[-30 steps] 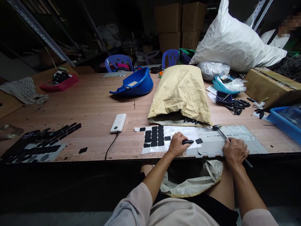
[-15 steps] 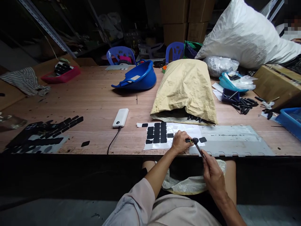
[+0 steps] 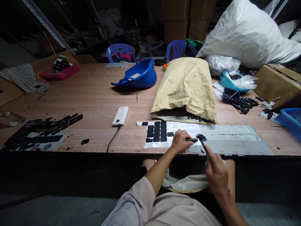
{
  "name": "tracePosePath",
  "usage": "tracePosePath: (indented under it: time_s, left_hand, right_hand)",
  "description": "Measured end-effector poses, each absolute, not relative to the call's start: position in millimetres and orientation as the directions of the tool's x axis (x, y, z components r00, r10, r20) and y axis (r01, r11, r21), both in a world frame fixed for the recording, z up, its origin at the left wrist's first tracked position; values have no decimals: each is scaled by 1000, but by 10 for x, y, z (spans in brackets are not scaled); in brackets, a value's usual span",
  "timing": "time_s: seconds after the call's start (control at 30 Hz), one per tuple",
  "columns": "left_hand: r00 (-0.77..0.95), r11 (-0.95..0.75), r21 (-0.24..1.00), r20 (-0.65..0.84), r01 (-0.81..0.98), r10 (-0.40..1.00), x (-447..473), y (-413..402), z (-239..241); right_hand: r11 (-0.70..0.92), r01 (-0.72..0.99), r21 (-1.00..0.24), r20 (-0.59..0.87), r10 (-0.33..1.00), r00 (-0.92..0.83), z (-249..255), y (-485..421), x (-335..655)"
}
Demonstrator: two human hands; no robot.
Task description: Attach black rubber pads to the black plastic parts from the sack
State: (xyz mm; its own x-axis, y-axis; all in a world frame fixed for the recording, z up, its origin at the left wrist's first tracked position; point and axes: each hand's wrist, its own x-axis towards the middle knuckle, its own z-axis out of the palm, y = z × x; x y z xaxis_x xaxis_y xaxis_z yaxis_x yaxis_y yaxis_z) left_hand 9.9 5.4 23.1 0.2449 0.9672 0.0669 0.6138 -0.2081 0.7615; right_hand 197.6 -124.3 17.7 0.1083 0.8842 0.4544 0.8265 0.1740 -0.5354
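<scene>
My left hand (image 3: pixel 180 140) is closed on a thin black rod-shaped piece (image 3: pixel 191 139), which points right just above the tabletop. My right hand (image 3: pixel 215 171) grips the handle of a slim metal tool with a round dark head (image 3: pixel 200 137); its exact kind is not clear. That head is just right of the rod's tip, with a small gap between them. Under my left hand lies a white backing sheet (image 3: pixel 155 145) bearing rows of black rounded stickers (image 3: pixel 156 131). A loose black sticker lies partly behind the tool head.
Beyond my hands lies a yellow woven sack (image 3: pixel 185 81), its mouth toward me with black pieces inside. A white power bank (image 3: pixel 120 116) with a cable, a blue basin (image 3: pixel 141 77), black parts (image 3: pixel 245 105) and a blue tray (image 3: pixel 291 122) are also on the table.
My right hand has moved slightly right, taking the tool's head off the rod's tip. More of the rod now shows. My left hand stays almost in place.
</scene>
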Motion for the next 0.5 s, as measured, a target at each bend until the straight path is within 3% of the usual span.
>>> tracePosePath:
  time_s: [0.3,0.37,0.5]
  left_hand:
    - [227,-201,760,72,618,971,115,35,250]
    - [229,-207,753,77,625,970,115,31,264]
    - [245,-224,723,78,653,966,120,35,286]
  right_hand:
    - [154,831,-535,476,868,145,231,-1146,2156]
    - [81,871,-484,493,848,195,336,-1033,2312]
    - [-229,923,-310,407,845,346,449,-724,2751]
